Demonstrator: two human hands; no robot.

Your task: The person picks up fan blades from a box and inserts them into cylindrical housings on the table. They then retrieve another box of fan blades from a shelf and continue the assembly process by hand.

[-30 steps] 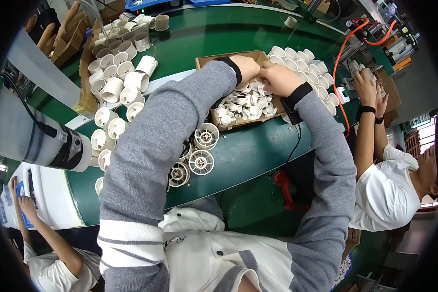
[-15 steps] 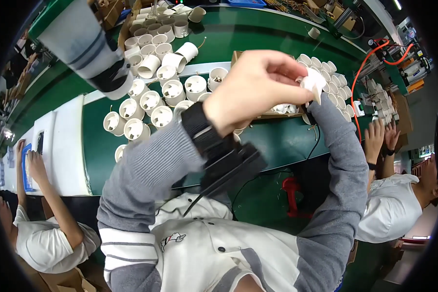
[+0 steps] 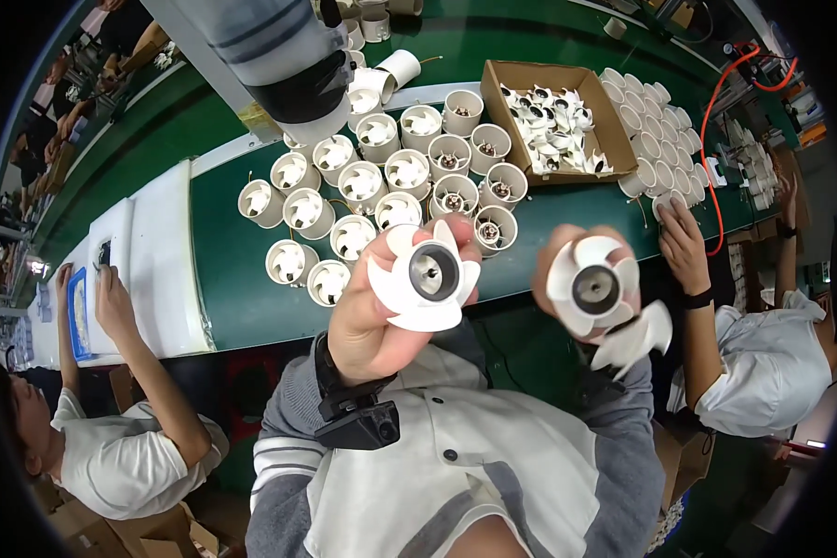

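Note:
Close to the head camera, my left hand [image 3: 367,337] grips a white fan impeller [image 3: 425,314], with its dark round hub facing up. My right hand [image 3: 551,262], partly blurred and hidden, holds another white impeller [image 3: 588,321] the same way. A further white bladed piece [image 3: 644,338] shows just below it in that hand. Beyond my hands, white cylindrical housings stand in rows on the green table. Several, such as a housing [image 3: 302,228] on the left, have white impellers inside. Others, like an open housing [image 3: 456,212] nearer the middle, show bare metal parts within.
A cardboard box [image 3: 616,130] of loose impellers stands at the back right, with stacked white cups [image 3: 656,139] beside it. A grey-and-black machine part [image 3: 298,79] hangs over the far left. An orange hose [image 3: 713,177] runs down on the right. Other people work on both sides.
My left hand has come back from the far right toward my body with an impeller. My right hand, hidden earlier, has also come nearer with impellers. The cardboard box now shows.

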